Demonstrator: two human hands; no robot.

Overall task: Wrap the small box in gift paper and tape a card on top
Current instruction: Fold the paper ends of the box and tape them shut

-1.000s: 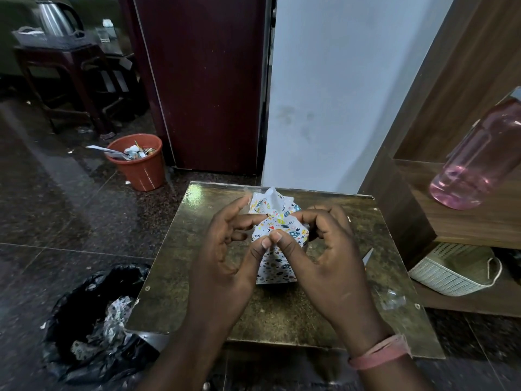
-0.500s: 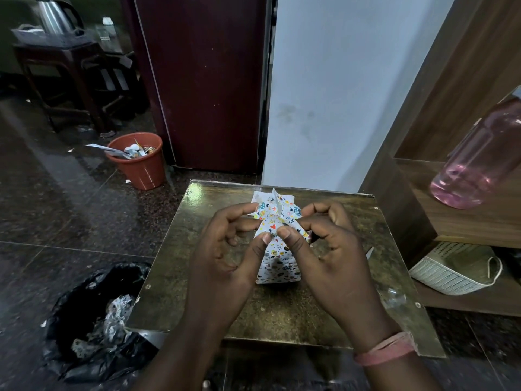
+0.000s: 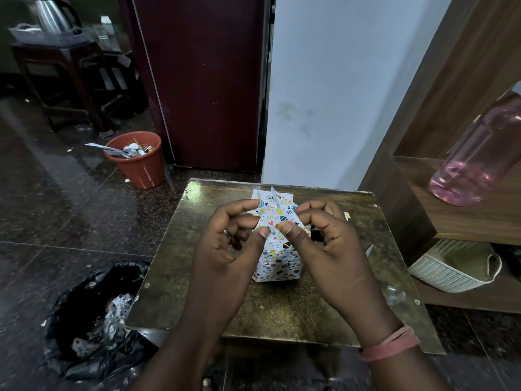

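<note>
Dark polished stone floor [image 3: 56,193], white wall [image 3: 338,80] behind; work surface is a small worn brass-toned table [image 3: 282,311]. Far left: black bin bag [image 3: 93,320] on the floor beside the table's near-left corner, with crumpled paper inside. Behind it, an orange waste bin [image 3: 138,162] stands full of scraps.

Centre — small box [image 3: 277,258] stands on the table toward the far edge, wrapped in white gift paper [image 3: 275,218] with a coloured print. Paper rises in a loose peak over the box top.

Left hand [image 3: 225,249]: thumb and forefinger pinch the left fold of the paper, remaining fingers curled. Right hand [image 3: 332,249]: same pinch on the right fold, thumb tip close beside the left thumb. A pink band [image 3: 392,345] sits on the right wrist.

Right — white woven basket [image 3: 451,266] under a wooden shelf [image 3: 479,215]; pink bottle [image 3: 479,153] on top.
</note>
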